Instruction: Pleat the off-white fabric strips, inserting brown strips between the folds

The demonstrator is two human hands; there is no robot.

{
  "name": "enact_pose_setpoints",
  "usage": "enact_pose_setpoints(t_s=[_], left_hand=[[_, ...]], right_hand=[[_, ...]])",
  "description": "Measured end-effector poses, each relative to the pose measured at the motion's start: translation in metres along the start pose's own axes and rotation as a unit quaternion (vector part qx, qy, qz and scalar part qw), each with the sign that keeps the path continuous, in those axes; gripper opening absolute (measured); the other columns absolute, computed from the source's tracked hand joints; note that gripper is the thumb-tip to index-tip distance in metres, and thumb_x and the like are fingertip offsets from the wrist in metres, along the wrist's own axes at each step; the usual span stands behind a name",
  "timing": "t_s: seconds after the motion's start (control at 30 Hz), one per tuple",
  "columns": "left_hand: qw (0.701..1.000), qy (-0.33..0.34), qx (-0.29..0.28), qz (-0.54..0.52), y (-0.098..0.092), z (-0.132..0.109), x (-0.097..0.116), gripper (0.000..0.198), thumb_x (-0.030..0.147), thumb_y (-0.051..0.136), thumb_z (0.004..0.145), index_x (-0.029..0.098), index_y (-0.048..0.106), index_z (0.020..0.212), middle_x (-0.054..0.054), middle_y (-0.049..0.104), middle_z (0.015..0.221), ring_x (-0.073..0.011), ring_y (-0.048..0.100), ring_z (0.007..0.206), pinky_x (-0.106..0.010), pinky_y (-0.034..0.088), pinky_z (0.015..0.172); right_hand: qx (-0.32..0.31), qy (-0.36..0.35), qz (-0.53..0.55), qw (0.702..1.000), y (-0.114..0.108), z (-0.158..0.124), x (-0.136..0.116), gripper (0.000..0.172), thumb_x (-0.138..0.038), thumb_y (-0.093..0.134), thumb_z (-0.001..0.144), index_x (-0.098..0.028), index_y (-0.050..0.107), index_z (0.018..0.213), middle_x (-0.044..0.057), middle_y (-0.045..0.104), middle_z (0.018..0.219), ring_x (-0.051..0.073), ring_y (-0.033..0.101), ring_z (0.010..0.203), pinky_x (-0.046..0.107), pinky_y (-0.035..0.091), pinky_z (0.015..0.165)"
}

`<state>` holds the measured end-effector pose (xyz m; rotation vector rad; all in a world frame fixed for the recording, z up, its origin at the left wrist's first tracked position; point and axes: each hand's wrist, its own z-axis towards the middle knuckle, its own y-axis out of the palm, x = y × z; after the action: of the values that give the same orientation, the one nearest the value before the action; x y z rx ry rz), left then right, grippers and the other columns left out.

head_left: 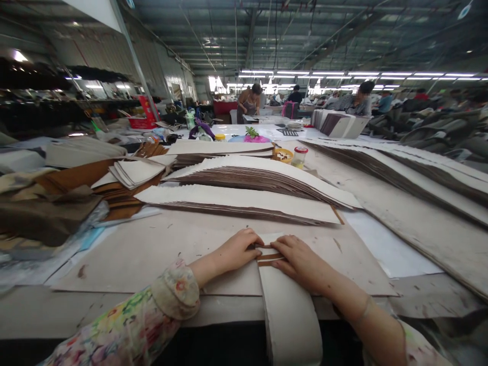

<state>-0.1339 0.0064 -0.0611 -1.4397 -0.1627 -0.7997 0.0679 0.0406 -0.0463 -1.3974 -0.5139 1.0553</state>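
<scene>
A long white-faced strip of sheet material (287, 305) lies across the near table edge and droops over it in a curve. Brown bands cross its far end, where both hands are. My left hand (241, 248) has its thumb and fingers closed on the left side of that end. From the other side my right hand (295, 254) grips it, fingers bent over the top and thumb lower down near the brown bands. What lies beneath the fingertips is partly hidden. Just beyond the hands rests a fanned stack of similar white strips with brown undersides (236, 200).
Behind is another fanned stack (251, 170). Long layered strips (404, 173) run along the right. Brown and white pieces (129, 175) are heaped at left. A lidded jar (300, 156) and yellow bowl (282, 154) stand farther back. Co-workers (249, 101) are across the table.
</scene>
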Motion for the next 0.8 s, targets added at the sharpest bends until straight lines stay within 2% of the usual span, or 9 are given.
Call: enact_pose_setpoints(t_s=[0.23, 0.33, 0.47, 0.63, 0.73, 0.8], left_hand=[[1.000, 0.012, 0.003, 0.004, 0.001, -0.002, -0.003, 0.011, 0.016, 0.056, 0.077, 0.016, 0.057, 0.089, -0.002, 0.054, 0.089, -0.0152, 0.049, 0.090, -0.026, 0.040, 0.081], [0.998, 0.037, -0.002, 0.053, 0.002, -0.002, -0.002, 0.007, 0.018, 0.051, 0.082, 0.016, 0.057, 0.085, -0.003, 0.054, 0.087, -0.0158, 0.048, 0.088, -0.026, 0.040, 0.080], [0.988, 0.062, -0.014, 0.139, 0.002, -0.009, 0.000, 0.017, 0.022, 0.042, 0.088, 0.017, 0.057, 0.094, -0.004, 0.055, 0.089, -0.0167, 0.047, 0.085, -0.028, 0.040, 0.077], [0.984, 0.075, -0.010, 0.163, -0.002, -0.029, -0.002, 0.029, 0.019, 0.034, 0.091, 0.022, 0.049, 0.115, -0.005, 0.055, 0.103, -0.0175, 0.047, 0.095, -0.031, 0.038, 0.085], [0.987, 0.063, -0.014, 0.148, -0.010, -0.033, -0.003, 0.027, 0.020, 0.036, 0.089, 0.020, 0.053, 0.110, -0.006, 0.055, 0.104, -0.0179, 0.047, 0.097, -0.031, 0.038, 0.086], [0.992, 0.050, -0.024, 0.110, -0.017, -0.027, -0.004, 0.023, 0.020, 0.040, 0.087, 0.019, 0.058, 0.101, -0.005, 0.057, 0.099, -0.0166, 0.049, 0.095, -0.028, 0.039, 0.086]], right_hand=[[-0.057, -0.034, 0.045, 0.997, -0.004, 0.009, 0.003, 0.034, -0.020, 0.051, 0.083, -0.020, 0.050, 0.116, 0.007, 0.054, 0.100, 0.020, 0.048, 0.095, 0.033, 0.040, 0.085], [-0.067, -0.041, 0.032, 0.996, -0.005, 0.011, 0.001, 0.031, -0.022, 0.048, 0.085, -0.020, 0.050, 0.116, 0.008, 0.054, 0.099, 0.020, 0.048, 0.094, 0.035, 0.040, 0.084], [-0.069, -0.037, -0.016, 0.997, -0.004, 0.010, -0.003, 0.026, -0.019, 0.047, 0.084, -0.017, 0.054, 0.109, 0.010, 0.055, 0.099, 0.022, 0.050, 0.092, 0.038, 0.041, 0.084], [-0.018, -0.039, -0.025, 0.999, 0.005, 0.002, -0.005, 0.030, -0.019, 0.043, 0.086, -0.015, 0.051, 0.114, 0.011, 0.057, 0.102, 0.022, 0.051, 0.097, 0.038, 0.043, 0.086], [0.024, -0.031, -0.025, 0.999, 0.014, -0.005, -0.005, 0.031, -0.021, 0.039, 0.088, -0.015, 0.051, 0.116, 0.011, 0.057, 0.107, 0.021, 0.051, 0.100, 0.037, 0.043, 0.089], [0.041, -0.022, -0.026, 0.999, 0.019, -0.008, -0.004, 0.031, -0.021, 0.040, 0.088, -0.014, 0.051, 0.116, 0.011, 0.057, 0.109, 0.021, 0.051, 0.101, 0.037, 0.043, 0.090]])
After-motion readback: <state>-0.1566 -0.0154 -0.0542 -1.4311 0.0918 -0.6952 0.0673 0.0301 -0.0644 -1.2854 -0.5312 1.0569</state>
